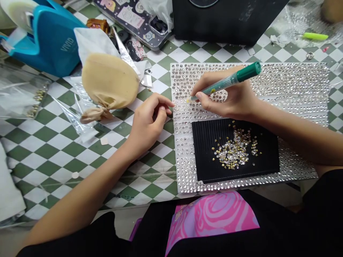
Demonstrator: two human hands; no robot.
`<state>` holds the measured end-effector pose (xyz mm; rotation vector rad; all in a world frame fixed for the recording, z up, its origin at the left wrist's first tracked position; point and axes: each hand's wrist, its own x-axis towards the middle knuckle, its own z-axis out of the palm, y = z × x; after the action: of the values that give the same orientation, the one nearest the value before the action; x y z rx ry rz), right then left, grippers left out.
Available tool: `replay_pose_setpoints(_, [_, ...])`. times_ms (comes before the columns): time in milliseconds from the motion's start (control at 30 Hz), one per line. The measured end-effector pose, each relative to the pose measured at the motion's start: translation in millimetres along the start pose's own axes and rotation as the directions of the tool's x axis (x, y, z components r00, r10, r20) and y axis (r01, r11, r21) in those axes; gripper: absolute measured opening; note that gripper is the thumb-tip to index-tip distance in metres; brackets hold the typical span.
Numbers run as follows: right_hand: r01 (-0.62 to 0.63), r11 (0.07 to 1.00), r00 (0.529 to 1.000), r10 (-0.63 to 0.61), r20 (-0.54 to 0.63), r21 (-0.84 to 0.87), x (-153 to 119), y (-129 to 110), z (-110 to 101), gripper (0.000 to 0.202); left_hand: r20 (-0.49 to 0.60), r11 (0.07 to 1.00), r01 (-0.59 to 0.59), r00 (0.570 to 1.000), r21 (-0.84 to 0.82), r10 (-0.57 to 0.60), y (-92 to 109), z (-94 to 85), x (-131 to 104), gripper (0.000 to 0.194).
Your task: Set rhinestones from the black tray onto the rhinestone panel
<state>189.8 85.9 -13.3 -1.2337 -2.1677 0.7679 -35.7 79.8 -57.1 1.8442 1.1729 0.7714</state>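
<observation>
My right hand [227, 96] grips a green pen [225, 82] slantwise, its thick dark-green end up and its yellowish tip down at the rhinestone-covered white board [184, 157]. Clear round rhinestones cover the board in rows. On its lower part lies a ribbed black tray [209, 146] with a loose heap of rhinestones [235, 151], some showing gold backs. My left hand [148, 119] rests on the table at the board's left edge, its fingers curled in and fingertips close to or touching that edge. Nothing shows between its fingers.
The checkered tablecloth [125, 160] carries a tan tied pouch [109, 80], a blue tape dispenser [59, 39], a phone in a patterned case [134, 21], and a black box [222, 21]. Plastic bags [21, 92] lie at left. A yellow-green tool [315, 36] sits at upper right.
</observation>
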Motion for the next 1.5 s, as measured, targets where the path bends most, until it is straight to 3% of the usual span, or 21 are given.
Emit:
replay_pose_setpoints(233, [0.08, 0.997, 0.996, -0.08, -0.04, 0.001, 0.3, 1.9, -1.7, 0.014, -0.001, 0.999, -0.037, 0.999, -0.006, 0.037, -2.6, -0.1, 0.6, 0.016])
replay_pose_setpoints(400, [0.123, 0.99, 0.988, -0.128, -0.083, -0.066, -3.6, -9.4, -17.9, 0.012, -0.015, 0.998, -0.062, 0.998, -0.018, 0.062, -5.6, 1.0, 0.9, 0.019])
replay_pose_setpoints(500, [0.162, 0.983, 0.977, -0.171, -0.127, -0.082, -23.7, -16.6, -29.2, 0.009, -0.012, 0.998, -0.056, 0.998, -0.029, 0.055, -7.0, 1.4, 0.6, 0.019])
replay_pose_setpoints(600, [0.127, 0.987, 0.984, -0.138, -0.113, -0.095, -57.2, -20.3, -35.7, 0.009, -0.011, 0.997, -0.06, 0.998, -0.037, 0.06, -9.2, 1.5, 0.6, 0.016])
replay_pose_setpoints(733, [0.029, 0.991, 0.993, -0.043, -0.109, -0.129, -98.6, -23.9, -34.9, 0.014, -0.017, 0.991, -0.126, 0.992, -0.046, 0.126, -13.6, 1.0, 2.0, 0.014])
replay_pose_setpoints(833, [0.021, 0.995, 0.99, -0.034, -0.134, -0.094, -114.4, -27.3, -29.5, 0.019, -0.014, 0.986, -0.164, 0.986, -0.037, 0.163, -15.4, 0.8, 3.1, 0.017])
replay_pose_setpoints(1500, [-0.003, 0.997, 0.982, -0.012, -0.19, -0.079, -124.1, -32.1, -18.8, 0.029, -0.045, 0.988, -0.154, 0.987, -0.008, 0.154, -11.1, 2.4, 2.7, 0.019])
